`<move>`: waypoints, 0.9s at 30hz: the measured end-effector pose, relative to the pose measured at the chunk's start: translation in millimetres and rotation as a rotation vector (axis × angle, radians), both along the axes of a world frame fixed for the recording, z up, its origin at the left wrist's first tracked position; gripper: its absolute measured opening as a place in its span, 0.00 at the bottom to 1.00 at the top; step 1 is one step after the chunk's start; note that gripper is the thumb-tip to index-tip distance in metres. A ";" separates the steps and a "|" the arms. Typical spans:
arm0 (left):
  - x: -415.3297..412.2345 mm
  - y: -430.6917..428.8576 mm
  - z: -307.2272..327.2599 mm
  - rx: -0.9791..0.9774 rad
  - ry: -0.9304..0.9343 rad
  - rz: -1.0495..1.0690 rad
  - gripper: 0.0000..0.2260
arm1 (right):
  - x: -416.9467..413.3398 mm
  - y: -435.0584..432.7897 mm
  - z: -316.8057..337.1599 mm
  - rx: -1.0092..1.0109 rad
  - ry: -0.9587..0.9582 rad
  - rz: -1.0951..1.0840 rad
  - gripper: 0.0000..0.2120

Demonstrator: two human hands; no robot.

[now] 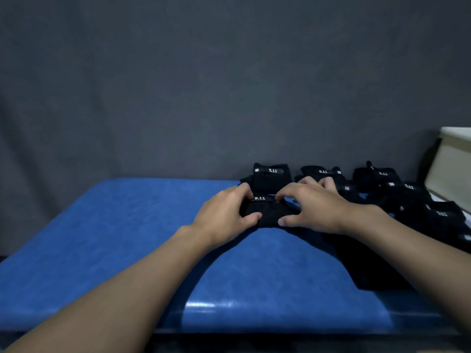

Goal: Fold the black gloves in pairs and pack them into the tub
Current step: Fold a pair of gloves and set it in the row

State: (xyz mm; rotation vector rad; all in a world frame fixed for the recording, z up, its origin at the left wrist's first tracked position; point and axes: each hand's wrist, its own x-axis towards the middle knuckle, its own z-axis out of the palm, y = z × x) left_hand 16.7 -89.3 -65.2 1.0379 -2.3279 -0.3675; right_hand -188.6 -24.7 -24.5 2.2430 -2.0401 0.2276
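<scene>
A folded black glove bundle (267, 211) with a white "5.11" label lies on the blue table (114, 238) in front of me. My left hand (224, 215) grips its left side, thumb at the near edge and fingers curled over the far edge. From the right, my right hand (311, 207) pinches the same bundle, thumb near and fingers on top. A cream tub (452, 166) stands at the far right edge, only partly in view.
Behind the hands lie folded black gloves (271, 175) and another pair (322, 173). Several more black gloves (407, 197) are piled at the right, reaching toward the tub. A grey cloth wall backs the table. The table's front edge runs near my forearms.
</scene>
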 end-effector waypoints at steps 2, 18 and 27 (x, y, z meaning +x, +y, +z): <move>-11.0 -2.4 -1.0 0.003 0.011 0.007 0.14 | -7.4 -4.3 2.4 -0.019 0.041 -0.012 0.23; -28.3 -9.8 -6.6 -0.088 -0.037 0.092 0.19 | -19.8 -19.1 1.4 -0.011 0.136 -0.052 0.23; -30.6 -6.5 -4.9 -0.062 -0.092 0.118 0.18 | -19.0 -20.6 1.6 0.034 0.220 -0.057 0.25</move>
